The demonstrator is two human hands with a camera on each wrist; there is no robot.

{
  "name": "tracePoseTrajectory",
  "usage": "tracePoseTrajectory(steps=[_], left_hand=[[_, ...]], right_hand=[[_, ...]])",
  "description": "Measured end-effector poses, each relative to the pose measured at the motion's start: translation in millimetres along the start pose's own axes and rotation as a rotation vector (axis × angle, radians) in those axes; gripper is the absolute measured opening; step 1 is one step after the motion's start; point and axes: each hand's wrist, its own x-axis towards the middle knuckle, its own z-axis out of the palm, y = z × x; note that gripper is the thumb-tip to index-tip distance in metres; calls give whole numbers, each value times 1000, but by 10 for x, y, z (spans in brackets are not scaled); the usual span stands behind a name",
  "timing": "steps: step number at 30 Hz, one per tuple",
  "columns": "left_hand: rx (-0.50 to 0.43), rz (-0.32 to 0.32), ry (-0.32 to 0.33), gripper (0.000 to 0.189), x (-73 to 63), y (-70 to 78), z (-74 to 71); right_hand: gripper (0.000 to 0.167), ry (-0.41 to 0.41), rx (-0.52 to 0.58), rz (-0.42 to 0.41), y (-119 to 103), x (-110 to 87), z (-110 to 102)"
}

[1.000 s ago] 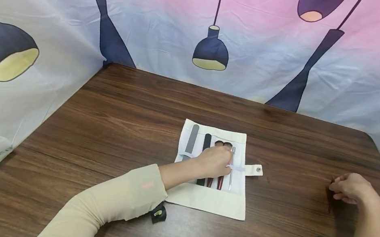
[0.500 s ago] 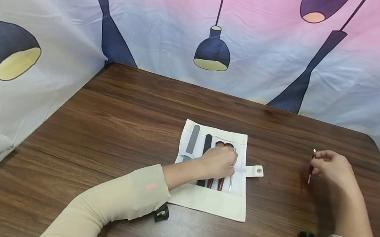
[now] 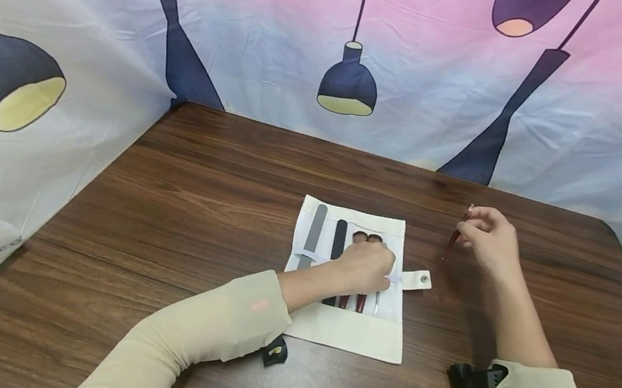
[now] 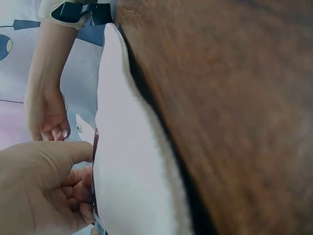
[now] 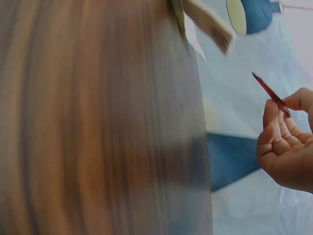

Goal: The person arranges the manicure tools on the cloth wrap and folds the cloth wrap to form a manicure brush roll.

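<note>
An unfolded white cloth roll-up pouch (image 3: 338,332) lies on the table. My left hand (image 3: 363,269) is over its right half, curled fingers and thumb at the elastic band (image 3: 396,278), which they appear to pinch; the fingertips are hidden. Under that hand lie two makeup brushes (image 3: 375,238) with dark-red handles and a slim metal tool (image 3: 376,303). To their left are a black nail file (image 3: 338,242) and a grey nail file (image 3: 314,228). My right hand (image 3: 491,241) pinches a slim dark-red tool with a pointed end (image 5: 269,90) above the table, right of the pouch.
A strap with a metal snap (image 3: 419,280) sticks out from the pouch's right side. The brown wooden table (image 3: 214,193) ends at a hanging cloth (image 3: 282,62) printed with lamps. Black wrist cameras (image 3: 467,377) hang from both sleeves.
My right hand has lifted the slim red tool from the table's right side and carried it left towards the pouch. My left hand has shifted slightly right along the band.
</note>
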Motion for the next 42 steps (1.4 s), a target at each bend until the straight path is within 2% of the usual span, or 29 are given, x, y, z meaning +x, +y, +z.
tracePoseTrajectory(steps=[7, 14, 21, 29, 42], left_hand=[[-5, -14, 2, 25, 12, 5, 3], [-6, -26, 6, 32, 19, -2, 10], [-29, -16, 7, 34, 12, -4, 9], [-31, -42, -8, 26, 14, -14, 20], [-22, -46, -8, 28, 6, -2, 2]], right_hand=[[22, -85, 66, -31, -97, 57, 256], [18, -161, 71, -6, -132, 80, 403], [23, -246, 12, 54, -113, 89, 455], [33, -433, 6, 120, -113, 81, 494], [26, -518, -72, 157, -84, 70, 525]])
